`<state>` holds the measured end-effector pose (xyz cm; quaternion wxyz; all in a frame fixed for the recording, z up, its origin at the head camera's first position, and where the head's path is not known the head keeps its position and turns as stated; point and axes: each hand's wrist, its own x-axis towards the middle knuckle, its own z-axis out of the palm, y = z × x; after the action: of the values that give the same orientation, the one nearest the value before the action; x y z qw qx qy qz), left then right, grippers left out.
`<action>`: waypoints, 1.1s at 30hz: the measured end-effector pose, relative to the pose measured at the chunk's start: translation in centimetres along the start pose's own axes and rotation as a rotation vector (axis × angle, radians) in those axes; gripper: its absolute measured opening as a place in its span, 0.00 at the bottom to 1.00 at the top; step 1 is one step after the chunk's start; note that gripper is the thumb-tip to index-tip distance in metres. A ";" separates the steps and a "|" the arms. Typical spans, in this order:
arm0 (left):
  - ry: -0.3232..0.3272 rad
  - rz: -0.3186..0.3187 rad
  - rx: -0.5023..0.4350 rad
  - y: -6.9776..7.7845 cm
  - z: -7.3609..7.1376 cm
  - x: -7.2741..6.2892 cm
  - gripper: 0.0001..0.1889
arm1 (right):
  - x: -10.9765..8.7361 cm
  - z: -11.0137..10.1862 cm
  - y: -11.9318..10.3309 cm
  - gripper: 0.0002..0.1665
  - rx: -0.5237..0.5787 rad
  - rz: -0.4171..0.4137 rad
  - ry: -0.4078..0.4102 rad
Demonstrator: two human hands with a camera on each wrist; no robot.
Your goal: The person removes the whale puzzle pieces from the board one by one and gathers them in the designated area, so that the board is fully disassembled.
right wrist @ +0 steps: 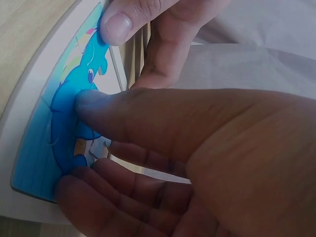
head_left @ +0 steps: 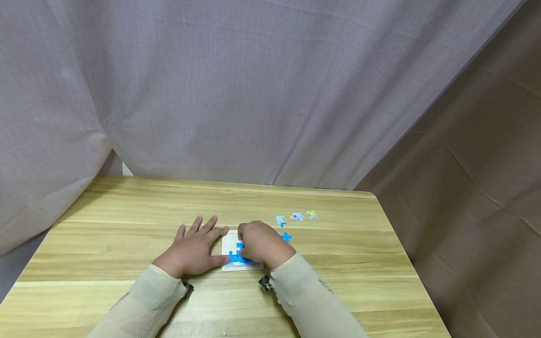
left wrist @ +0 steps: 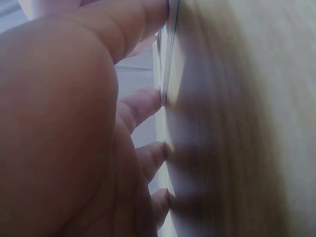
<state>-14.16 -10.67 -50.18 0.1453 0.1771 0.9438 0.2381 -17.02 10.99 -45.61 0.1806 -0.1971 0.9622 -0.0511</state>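
Observation:
A small puzzle board [head_left: 230, 238] with a pale frame lies on the table between both hands. Blue puzzle pieces [right wrist: 63, 111] with a cartoon animal fill its near part; the upper left of its bed shows bare. My left hand [head_left: 192, 251] lies spread with straight fingers, its thumb pressing the pieces at the left edge and its index finger by the far left corner. Over the board's right side, my right hand [head_left: 263, 245] has curled fingers and pinches a blue puzzle piece [right wrist: 85, 129], thumb on its printed face. The palm hides much of the board in the head view.
Beyond the right hand lie several loose pieces: a light blue one [head_left: 281, 220], one with a pink swirl [head_left: 297, 216], one with a yellow figure [head_left: 312, 215] and a blue one [head_left: 286, 237]. A grey curtain [head_left: 236, 94] hangs behind the wooden table [head_left: 127, 211].

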 end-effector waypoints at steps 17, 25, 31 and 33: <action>-0.007 0.000 0.002 0.0 0.0 0.0 0.46 | -0.7 0.4 -0.1 0.16 0.002 -0.004 0.022; -0.006 0.000 -0.009 -0.2 0.1 0.1 0.46 | -1.0 0.6 -0.1 0.19 0.011 -0.015 0.045; -0.005 0.004 -0.007 -0.2 0.1 0.1 0.46 | -1.4 0.9 0.0 0.20 0.016 -0.026 0.084; -0.006 0.004 -0.005 -0.2 0.1 0.1 0.45 | -1.5 1.0 0.0 0.20 0.019 -0.027 0.100</action>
<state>-14.29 -10.73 -50.40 0.1480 0.1794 0.9425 0.2402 -15.34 11.57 -46.06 0.1335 -0.2056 0.9668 -0.0723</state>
